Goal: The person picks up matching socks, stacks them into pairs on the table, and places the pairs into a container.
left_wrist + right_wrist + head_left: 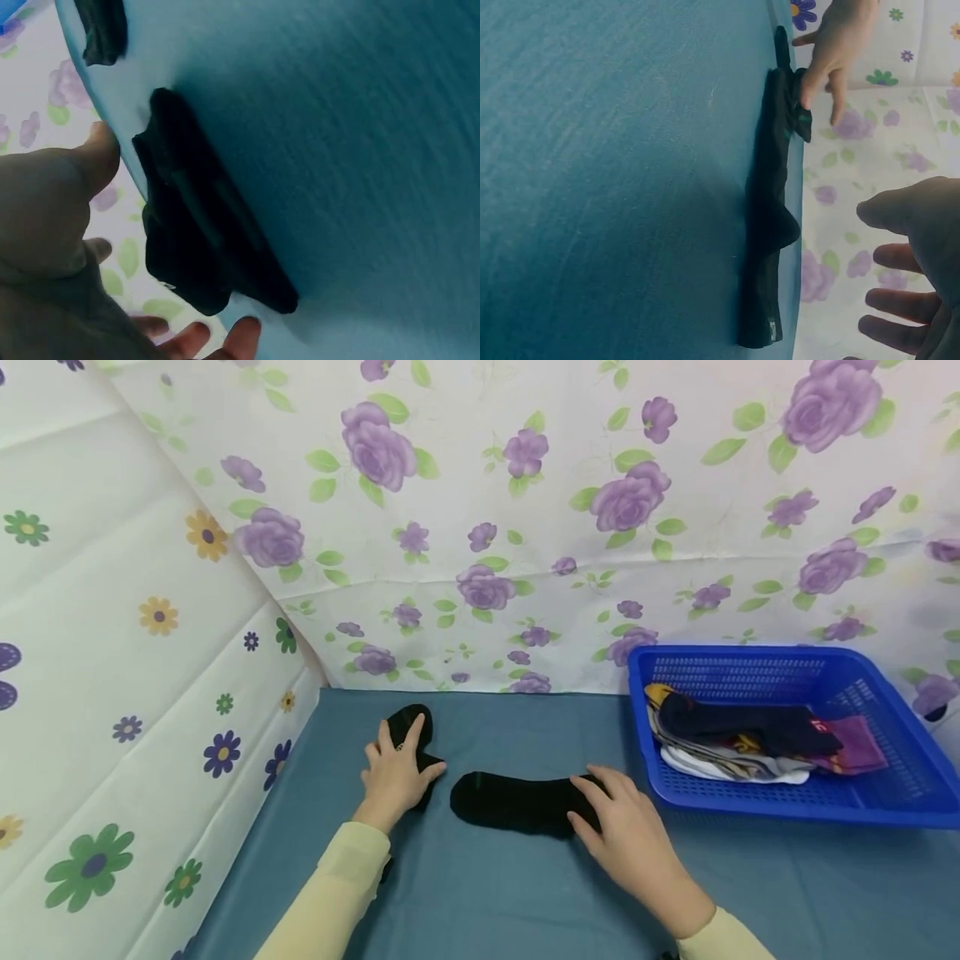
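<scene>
A black sock (512,802) lies flat, stretched sideways, on the blue-green cloth. My right hand (628,827) is over its right end, fingers spread and loosely bent. In the right wrist view, that hand (919,262) shows a gap between thumb and fingers, with the dark sock (765,195) beyond them. To the left lies another black sock (405,717), bent and partly hidden under my left hand (393,781). Its fingers are spread over the sock. In the left wrist view, the thumb and fingertips stand apart around the folded-looking black sock (217,217), without pinching it.
A blue plastic basket (795,806) stands at the right, holding several folded socks (750,731) in navy, grey, white and purple. Flower-printed sheets (487,635) hang behind and at the left. A small dark piece (387,868) shows beside the left sleeve.
</scene>
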Demonstrator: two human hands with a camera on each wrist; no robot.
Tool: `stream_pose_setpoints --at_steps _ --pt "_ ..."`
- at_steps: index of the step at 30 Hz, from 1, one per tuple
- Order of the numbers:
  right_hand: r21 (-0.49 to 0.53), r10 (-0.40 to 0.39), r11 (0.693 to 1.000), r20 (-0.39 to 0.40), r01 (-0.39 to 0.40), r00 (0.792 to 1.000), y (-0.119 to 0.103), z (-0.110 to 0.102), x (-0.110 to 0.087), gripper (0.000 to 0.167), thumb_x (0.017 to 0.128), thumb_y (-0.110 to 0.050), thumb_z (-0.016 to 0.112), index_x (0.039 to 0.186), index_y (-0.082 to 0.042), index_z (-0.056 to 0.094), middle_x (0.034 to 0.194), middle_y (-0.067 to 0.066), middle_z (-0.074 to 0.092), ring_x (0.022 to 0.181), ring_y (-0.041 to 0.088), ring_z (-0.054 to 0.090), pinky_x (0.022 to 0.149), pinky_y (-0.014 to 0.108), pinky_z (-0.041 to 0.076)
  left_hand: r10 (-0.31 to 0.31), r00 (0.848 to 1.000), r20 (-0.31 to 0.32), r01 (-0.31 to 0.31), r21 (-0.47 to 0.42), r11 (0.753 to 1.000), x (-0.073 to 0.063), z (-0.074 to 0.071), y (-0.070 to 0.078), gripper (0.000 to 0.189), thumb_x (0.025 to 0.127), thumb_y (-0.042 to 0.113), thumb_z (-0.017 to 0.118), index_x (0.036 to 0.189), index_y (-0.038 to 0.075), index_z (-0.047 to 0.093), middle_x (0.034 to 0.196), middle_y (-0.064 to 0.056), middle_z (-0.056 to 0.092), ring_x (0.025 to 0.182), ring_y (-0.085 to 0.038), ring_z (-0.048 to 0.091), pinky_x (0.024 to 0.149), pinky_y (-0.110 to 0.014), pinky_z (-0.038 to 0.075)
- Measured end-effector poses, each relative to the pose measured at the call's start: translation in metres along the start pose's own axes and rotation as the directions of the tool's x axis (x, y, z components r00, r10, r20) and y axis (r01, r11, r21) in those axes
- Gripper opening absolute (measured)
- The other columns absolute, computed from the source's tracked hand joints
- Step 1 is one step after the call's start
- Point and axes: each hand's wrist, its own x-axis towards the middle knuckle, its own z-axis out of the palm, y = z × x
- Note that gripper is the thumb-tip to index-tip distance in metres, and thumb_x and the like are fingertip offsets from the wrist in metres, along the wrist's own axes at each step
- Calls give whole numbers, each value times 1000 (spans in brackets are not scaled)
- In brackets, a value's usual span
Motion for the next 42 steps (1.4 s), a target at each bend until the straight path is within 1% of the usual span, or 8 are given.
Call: stream_pose_setpoints --at_steps 10,16,22,26,29,34,37,42 --pt "5 57 998 -21 -57 998 0 3 -3 38 82 -36 70 115 -18 65 120 6 60 111 27 55 79 45 51 20 992 121 -28 66 997 0 6 -4 67 91 50 52 148 23 27 155 -14 18 128 -45 29 84 -61 42" --pt "36 70 997 -16 -70 997 -4 -1 -2 31 82 -34 70 108 -19 67 111 1 63 104 21 58 78 40 53 83 995 56 -84 29 996 -3 11 -4 58 93 39 56 140 12 39 145 -19 33 124 -45 35 88 -55 45" --pt "124 130 984 3 -130 991 -11 -11 0 28 81 -34 72 106 -22 67 106 -5 64 100 15 60 77 37 54 166 985 -37 -166 22 986 -7 9 -5 32 90 15 61 121 6 56 119 -19 54 102 -36 57 80 -44 51" --pt "154 139 978 7 -138 990 -14 -18 2 27 82 -36 70 106 -27 65 105 -8 64 99 12 61 78 36 53 200 971 -129 -213 -92 973 -10 -2 1 23 92 14 58 115 9 60 107 -12 63 92 -26 63 73 -38 53" --pt "193 130 973 0 -128 991 -16 -21 4 25 82 -36 70 106 -28 65 104 -9 65 96 11 62 76 35 53 230 947 -225 -287 -266 920 -17 -16 16 20 95 20 55 114 17 61 105 -3 65 89 -18 64 72 -35 53" --pt "251 126 960 22 -128 992 -18 -24 8 24 84 -36 69 107 -28 65 103 -10 65 91 7 60 73 31 52 262 911 -319 -399 -523 753 -34 -37 50 18 94 31 56 112 30 61 102 8 66 81 -7 62 70 -31 51" --pt "275 142 949 62 -153 988 -21 -27 9 29 87 -46 61 111 -29 64 104 -12 64 92 4 59 76 30 52 248 891 -381 -440 -583 683 -42 -38 70 19 92 34 58 110 33 62 101 10 67 80 -4 63 69 -27 51" --pt "340 131 925 134 -170 982 -33 -32 14 56 84 -65 51 129 -32 53 113 -13 62 99 2 59 81 33 52 235 829 -508 -537 -601 593 -53 -27 99 22 88 33 64 110 29 65 102 9 69 81 -4 65 65 -23 52"
